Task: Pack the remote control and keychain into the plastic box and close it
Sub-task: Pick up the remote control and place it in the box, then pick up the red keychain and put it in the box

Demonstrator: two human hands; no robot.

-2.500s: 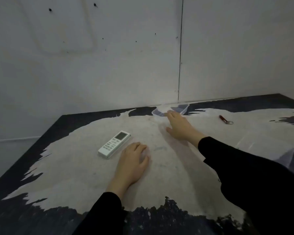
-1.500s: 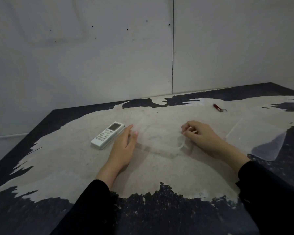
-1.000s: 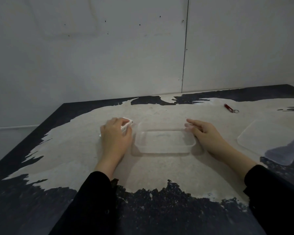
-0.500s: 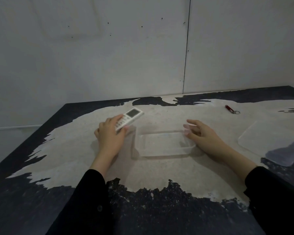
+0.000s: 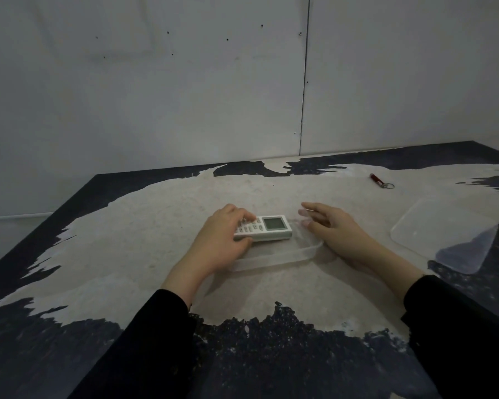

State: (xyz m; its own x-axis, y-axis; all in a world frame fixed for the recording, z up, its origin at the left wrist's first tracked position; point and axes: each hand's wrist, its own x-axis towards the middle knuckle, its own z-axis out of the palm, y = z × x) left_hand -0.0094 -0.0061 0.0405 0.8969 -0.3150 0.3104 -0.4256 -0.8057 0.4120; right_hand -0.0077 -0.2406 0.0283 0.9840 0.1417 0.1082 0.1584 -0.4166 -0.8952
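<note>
Left hand [image 5: 219,243] grips remote control [image 5: 264,228] over plastic box [image 5: 285,256].

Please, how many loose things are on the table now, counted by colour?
White: 1, remote
Red: 1, keychain
Clear plastic: 2, box and lid
Total: 4

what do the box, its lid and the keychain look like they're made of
Box: seemingly thin clear plastic, slightly glossy; the table shows through its walls.
Lid: apparently the same translucent plastic, faintly frosted; the table's dark patch shows through its near corner.
Keychain: a dark red body, metal or plastic, too small to tell, with a pale ring that is probably metal.
</note>
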